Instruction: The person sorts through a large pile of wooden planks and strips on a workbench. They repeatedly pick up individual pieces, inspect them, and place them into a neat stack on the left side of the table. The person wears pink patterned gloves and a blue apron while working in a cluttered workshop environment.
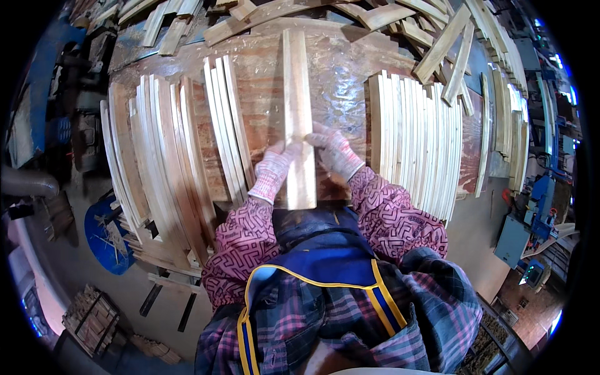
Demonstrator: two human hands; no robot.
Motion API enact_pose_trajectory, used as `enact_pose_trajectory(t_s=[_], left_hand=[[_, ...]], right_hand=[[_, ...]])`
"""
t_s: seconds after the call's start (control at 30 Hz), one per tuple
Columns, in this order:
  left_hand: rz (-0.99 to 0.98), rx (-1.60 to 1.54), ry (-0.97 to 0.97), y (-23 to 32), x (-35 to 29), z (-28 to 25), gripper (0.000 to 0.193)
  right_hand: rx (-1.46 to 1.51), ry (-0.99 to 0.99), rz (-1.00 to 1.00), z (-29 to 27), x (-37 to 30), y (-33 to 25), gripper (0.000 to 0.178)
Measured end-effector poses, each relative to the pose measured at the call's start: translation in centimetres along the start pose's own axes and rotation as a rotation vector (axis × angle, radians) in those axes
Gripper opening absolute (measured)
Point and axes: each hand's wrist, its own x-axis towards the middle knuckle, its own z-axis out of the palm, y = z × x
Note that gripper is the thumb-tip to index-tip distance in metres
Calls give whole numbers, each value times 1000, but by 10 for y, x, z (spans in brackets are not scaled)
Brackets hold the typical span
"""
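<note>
A long pale wooden board [297, 81] lies lengthwise in front of me, its near end reaching the table's front edge. My left hand [275, 167], in a pink-and-white knit glove, grips the board's left edge, with fingertips on its top face. My right hand [338, 152], gloved alike, holds the opposite edge a little farther up. Both sets of fingers are closed on the wood and slightly blurred; what lies under the board is hidden. Patterned pink sleeves cover both forearms.
Several narrow strips [225, 119] stand left of the board, beside a larger row of planks [164, 150]. A tight row of pale boards [415, 137] sits on the right. Loose offcuts [440, 47] are heaped at the far right of the wooden tabletop [347, 62]. A blue bin [103, 240] stands lower left.
</note>
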Motion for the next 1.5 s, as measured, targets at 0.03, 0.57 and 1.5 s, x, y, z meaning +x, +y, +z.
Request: enact_pose_trajectory(t_s=[0.03, 0.57, 1.5], left_hand=[[37, -102, 10, -1, 5, 10, 50], [-15, 1139, 773, -22, -34, -21, 78], [81, -751, -239, 84, 68, 6, 54]], right_hand=[[-206, -12, -13, -15, 12, 6, 49], [-1715, 727, -158, -13, 306, -310, 68], [-794, 534, -289, -98, 172, -237, 87]])
